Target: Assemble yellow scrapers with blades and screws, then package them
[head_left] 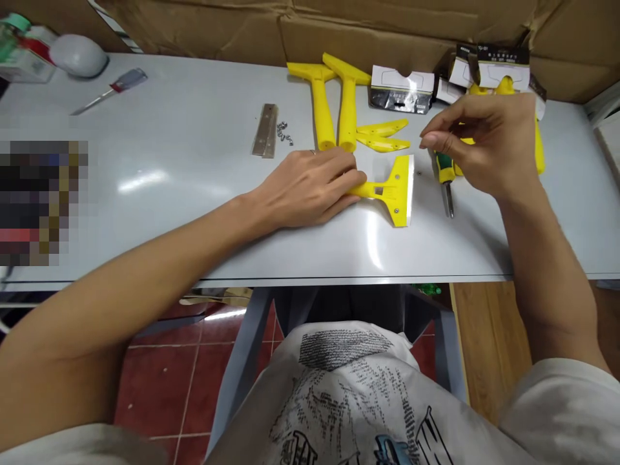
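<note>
yellow scraper [394, 190] lies handle in left grip [312, 187], head jutting out.

Left hand [314, 187] palm down, curled, right hand [489, 142] raised, bent inward

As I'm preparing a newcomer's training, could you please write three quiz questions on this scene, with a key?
1. Which thing does the left hand hold?
A) a plastic bottle
B) a yellow scraper
C) a screwdriver

2. True or false: the loose screws lie between the loose blades and the two upright-looking yellow handles.

3. Fill in the missing word: the green-and-yellow screwdriver lies with its metal shaft pointing toward the table's ____ edge, as the person sits.

Key: 1. B; 2. true; 3. near
</note>
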{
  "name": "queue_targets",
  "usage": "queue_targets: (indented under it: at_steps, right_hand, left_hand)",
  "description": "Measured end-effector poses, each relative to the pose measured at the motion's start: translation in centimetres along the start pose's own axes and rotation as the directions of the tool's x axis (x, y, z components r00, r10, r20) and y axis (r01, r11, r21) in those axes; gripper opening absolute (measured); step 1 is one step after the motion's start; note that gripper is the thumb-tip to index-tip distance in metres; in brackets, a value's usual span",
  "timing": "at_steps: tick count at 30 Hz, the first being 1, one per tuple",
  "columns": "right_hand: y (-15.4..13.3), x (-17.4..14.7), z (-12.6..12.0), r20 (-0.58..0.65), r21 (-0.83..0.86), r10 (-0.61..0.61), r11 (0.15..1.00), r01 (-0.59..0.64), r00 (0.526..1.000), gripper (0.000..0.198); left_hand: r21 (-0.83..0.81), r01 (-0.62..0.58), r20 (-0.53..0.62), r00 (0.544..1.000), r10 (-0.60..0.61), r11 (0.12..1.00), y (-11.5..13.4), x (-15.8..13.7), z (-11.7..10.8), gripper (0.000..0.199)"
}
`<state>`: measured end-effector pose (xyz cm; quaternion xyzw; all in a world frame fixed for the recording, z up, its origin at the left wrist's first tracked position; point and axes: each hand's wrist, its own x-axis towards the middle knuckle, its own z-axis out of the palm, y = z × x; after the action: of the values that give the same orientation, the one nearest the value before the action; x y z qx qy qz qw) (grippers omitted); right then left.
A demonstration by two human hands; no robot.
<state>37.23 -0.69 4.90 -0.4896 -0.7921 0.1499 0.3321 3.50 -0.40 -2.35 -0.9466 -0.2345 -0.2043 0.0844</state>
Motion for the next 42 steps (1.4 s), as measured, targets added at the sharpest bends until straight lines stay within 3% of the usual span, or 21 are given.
queue_targets:
  at_steps: [3, 7, 11, 14, 17, 21, 25, 30, 33, 36, 42]
  right_hand:
    - [-1.4, -0.5, -0.2, 0.012, 0.135, -0.058, 0.989, 0.056, 0.998, 0.022]
    - [-2.8, -1.2, 0.2, 0.082, 0.026, -0.064, 0.998, 0.063, 0.995, 0.013]
    - [-2.5, -1.2, 0.5, -0.010, 0.045, -0.075, 0.996, 0.075, 0.997, 0.004]
    - [-1.8, -1.1, 1.0, 0.024, 0.212, 0.055, 0.975, -0.059, 0.998, 0.020]
    - [-1.7, -1.0, 2.0, 0.096, 0.395, 0.155, 0.901, -0.181, 0.983, 0.042]
    - [-2.6, -1.2, 3.4, 0.061, 0.509, 0.183, 0.840, -0.188, 0.981, 0.043]
    - [-3.7, -1.8, 4.1, 0.049, 0.489, 0.151, 0.859, -0.155, 0.987, 0.033]
    - [-4.0, -2.4, 4.9, 0.001, 0.506, 0.115, 0.857, -0.100, 0.993, 0.041]
    - [-4.1, -2.7, 4.8, 0.028, 0.469, 0.105, 0.877, -0.106, 0.994, 0.032]
    - [-4.4, -2.9, 4.3, 0.067, 0.403, 0.097, 0.908, -0.116, 0.993, 0.020]
    - [-5.4, -3.1, 4.2, 0.097, 0.279, 0.061, 0.956, -0.086, 0.993, 0.017]
  left_hand:
    - [0.060, 0.000, -0.036, 0.999, 0.002, 0.998, 0.4, 0.2, -0.2, 0.049]
    - [0.106, 0.037, -0.050, 0.998, -0.032, 0.994, 1.0, 0.5, -0.6, 0.046]
    - [0.116, 0.087, -0.062, 0.995, -0.080, 0.989, 1.5, 0.7, -0.8, 0.044]
    - [0.039, 0.155, -0.056, 0.987, -0.153, 0.987, 1.6, 0.6, -1.1, 0.047]
    - [-0.113, 0.299, -0.007, 0.953, -0.302, 0.948, 1.7, 0.7, -2.0, 0.047]
    - [-0.401, 0.433, 0.090, 0.895, -0.436, 0.807, 1.8, 1.1, -3.2, 0.043]
    - [-0.701, 0.467, 0.189, 0.850, -0.492, 0.538, 2.5, 1.9, -3.7, 0.056]
    - [-0.773, 0.517, 0.242, 0.776, -0.582, 0.368, 3.8, 2.6, -4.0, 0.068]
    - [-0.770, 0.519, 0.223, 0.764, -0.605, 0.371, 4.1, 2.7, -3.7, 0.068]
    - [-0.749, 0.499, 0.175, 0.783, -0.596, 0.436, 4.0, 2.4, -3.1, 0.064]
    - [-0.674, 0.503, 0.137, 0.805, -0.578, 0.541, 3.8, 1.9, -2.5, 0.060]
